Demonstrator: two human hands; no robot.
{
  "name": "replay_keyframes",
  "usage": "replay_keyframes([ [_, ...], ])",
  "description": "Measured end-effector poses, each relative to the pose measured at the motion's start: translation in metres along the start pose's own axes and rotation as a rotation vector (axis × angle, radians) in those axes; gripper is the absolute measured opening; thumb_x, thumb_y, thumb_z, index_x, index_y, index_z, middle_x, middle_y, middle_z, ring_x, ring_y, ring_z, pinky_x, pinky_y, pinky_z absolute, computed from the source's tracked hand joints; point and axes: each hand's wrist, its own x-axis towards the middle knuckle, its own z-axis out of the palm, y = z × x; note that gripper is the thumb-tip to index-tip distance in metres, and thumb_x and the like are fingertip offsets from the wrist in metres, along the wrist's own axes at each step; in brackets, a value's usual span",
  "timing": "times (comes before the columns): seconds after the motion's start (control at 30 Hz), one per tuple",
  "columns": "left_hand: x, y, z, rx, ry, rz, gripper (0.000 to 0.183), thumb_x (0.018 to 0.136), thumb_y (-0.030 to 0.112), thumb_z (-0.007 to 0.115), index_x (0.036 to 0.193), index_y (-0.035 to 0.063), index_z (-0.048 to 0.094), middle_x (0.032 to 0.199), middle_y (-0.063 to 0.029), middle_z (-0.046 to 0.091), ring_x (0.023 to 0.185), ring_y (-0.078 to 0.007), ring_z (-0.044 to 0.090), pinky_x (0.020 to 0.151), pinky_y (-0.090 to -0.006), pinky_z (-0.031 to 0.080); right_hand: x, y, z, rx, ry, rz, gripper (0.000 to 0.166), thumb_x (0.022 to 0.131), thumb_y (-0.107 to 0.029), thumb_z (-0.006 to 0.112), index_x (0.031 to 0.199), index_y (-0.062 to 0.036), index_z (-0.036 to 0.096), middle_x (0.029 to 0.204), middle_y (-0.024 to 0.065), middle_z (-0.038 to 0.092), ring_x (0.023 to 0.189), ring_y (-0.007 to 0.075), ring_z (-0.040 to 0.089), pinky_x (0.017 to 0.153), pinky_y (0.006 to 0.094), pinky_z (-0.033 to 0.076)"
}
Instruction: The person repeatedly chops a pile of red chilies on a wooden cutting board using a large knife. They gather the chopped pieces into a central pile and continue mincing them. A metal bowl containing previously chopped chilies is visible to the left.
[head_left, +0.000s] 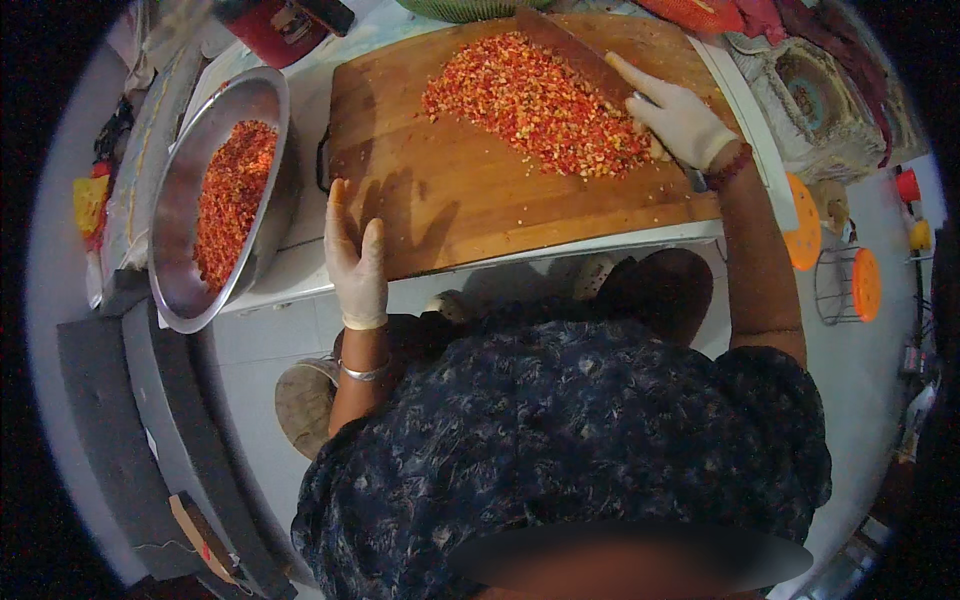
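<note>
My gloved right hand (679, 120) grips the handle of a broad-bladed cleaver (574, 60). The blade lies along the far right side of a heap of chopped red chillies (536, 105), which is mixed with pale yellow bits. Under the heap is a wooden chopping board (465, 202). My left hand (356, 255), also gloved, is held with thumb and fingers apart by the board's near left corner, holding nothing and casting a shadow on the wood. Left of it stands a tilted-looking steel basin (169, 217) with finely chopped red chillies (236, 202) inside.
A dark red container (274, 30) stands at the back left, a green basket (469, 7) behind the board. To the right are a worn box-like object (817, 105) and stools with orange seats (866, 285). A round stool or tub (304, 405) stands low by my left arm.
</note>
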Motion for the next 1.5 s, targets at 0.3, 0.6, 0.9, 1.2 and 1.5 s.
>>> replay_keyframes([
  [0.3,0.001,0.002,-0.001,0.009,0.001,-0.004,0.058,0.082,0.017,0.054,0.129,-0.002,0.027,0.132,-0.0158,0.031,0.124,-0.0236,0.028,0.101,-0.0321,0.02,-0.005,0.024,0.006,0.027,0.0,0.0,0.05,0.086,-0.022,0.04,0.133,-0.0235,0.025,0.063,0.0016,0.046,0.044,0.0093,0.044,0.045,0.0241,0.043],
  [0.6,0.0,0.003,0.0,0.032,0.008,-0.01,0.058,0.082,0.021,0.053,0.129,-0.002,0.028,0.131,-0.0159,0.033,0.122,-0.0241,0.03,0.101,-0.0322,0.021,-0.002,0.009,-0.043,-0.096,0.166,-0.165,0.051,0.081,-0.023,0.049,0.129,-0.0214,0.034,0.075,0.0055,0.054,0.045,0.0097,0.048,0.044,0.0225,0.043],
  [0.9,0.0,0.003,0.004,0.027,0.011,-0.013,0.06,0.08,0.018,0.057,0.128,-0.0024,0.028,0.13,-0.015,0.034,0.121,-0.024,0.032,0.1,-0.0322,0.024,0.054,0.092,-0.071,-0.702,0.238,-0.23,0.042,0.075,-0.023,0.056,0.115,-0.0141,0.049,0.103,0.0144,0.056,0.091,0.0317,0.054,0.082,0.0357,0.042],
  [1.2,-0.001,0.002,0.003,0.14,-0.008,0.024,0.064,0.077,0.018,0.061,0.128,-0.0036,0.028,0.129,-0.0159,0.035,0.121,-0.0244,0.032,0.099,-0.0321,0.025,0.077,0.044,-0.058,-0.632,-0.014,-0.202,0.04,0.074,-0.019,0.056,0.111,-0.0076,0.05,0.101,0.016,0.057,0.094,0.0292,0.054,0.079,0.0343,0.042],
  [1.5,0.002,-0.001,0.006,0.131,-0.012,0.032,0.062,0.076,0.014,0.061,0.128,-0.0009,0.029,0.128,-0.0155,0.036,0.119,-0.024,0.035,0.099,-0.0324,0.027,0.132,0.061,-0.064,-0.527,-0.191,-0.39,0.042,0.076,-0.017,0.056,0.115,-0.0055,0.047,0.08,0.0047,0.053,0.065,0.0126,0.052,0.058,0.0268,0.044],
])
